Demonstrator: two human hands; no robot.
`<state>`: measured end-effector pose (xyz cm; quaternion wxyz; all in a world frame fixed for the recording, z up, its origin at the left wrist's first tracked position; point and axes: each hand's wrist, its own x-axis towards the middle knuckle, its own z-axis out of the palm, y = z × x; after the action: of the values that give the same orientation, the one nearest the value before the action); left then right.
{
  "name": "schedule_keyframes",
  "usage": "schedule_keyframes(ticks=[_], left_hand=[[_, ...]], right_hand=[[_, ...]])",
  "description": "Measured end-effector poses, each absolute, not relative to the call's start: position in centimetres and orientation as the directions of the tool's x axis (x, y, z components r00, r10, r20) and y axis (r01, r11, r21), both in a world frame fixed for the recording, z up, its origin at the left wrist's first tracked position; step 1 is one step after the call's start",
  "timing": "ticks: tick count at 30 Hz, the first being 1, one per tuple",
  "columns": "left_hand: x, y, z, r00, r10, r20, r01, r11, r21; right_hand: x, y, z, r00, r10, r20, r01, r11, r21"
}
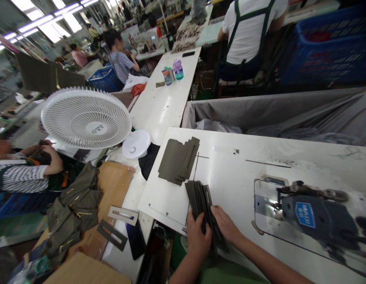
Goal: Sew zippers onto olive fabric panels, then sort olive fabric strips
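While the white desk [248, 185] carries the sewing machine [313, 221] at right and a flat stack of olive fabric pieces [178, 159] farther back, both hands close on a bundle of dark strips [200, 201] at its near edge. Left hand [198, 236] and right hand [227, 225] should probably keep the edges squared, with the grip firm.

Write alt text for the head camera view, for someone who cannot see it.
A person's left hand and right hand hold a bundle of dark fabric strips over a white sewing table. A stack of olive fabric pieces lies beyond, a sewing machine to the right, a white fan to the left.
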<state>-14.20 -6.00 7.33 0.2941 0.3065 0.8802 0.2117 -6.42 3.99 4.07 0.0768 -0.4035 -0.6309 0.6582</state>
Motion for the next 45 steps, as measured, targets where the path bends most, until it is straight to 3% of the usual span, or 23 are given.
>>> schedule_keyframes(ticks=[19, 36, 45], left_hand=[[-14.2, -6.1, 7.5, -0.633, 0.673, -0.383, 0.427, 0.716, 0.552], [-14.4, -6.1, 8.5, -0.607, 0.71, -0.358, 0.396, 0.66, 0.638], [-14.6, -5.8, 8.9, -0.596, 0.667, -0.447, 0.414, 0.732, 0.541]], right_hand=[[-6.1, 3.9, 2.6, -0.701, 0.612, -0.365, 0.41, -0.072, -0.909], [-6.3, 3.5, 2.5, -0.683, 0.635, -0.361, 0.423, -0.059, -0.904], [-6.3, 3.6, 1.9, -0.669, 0.641, -0.376, 0.422, -0.09, -0.902]])
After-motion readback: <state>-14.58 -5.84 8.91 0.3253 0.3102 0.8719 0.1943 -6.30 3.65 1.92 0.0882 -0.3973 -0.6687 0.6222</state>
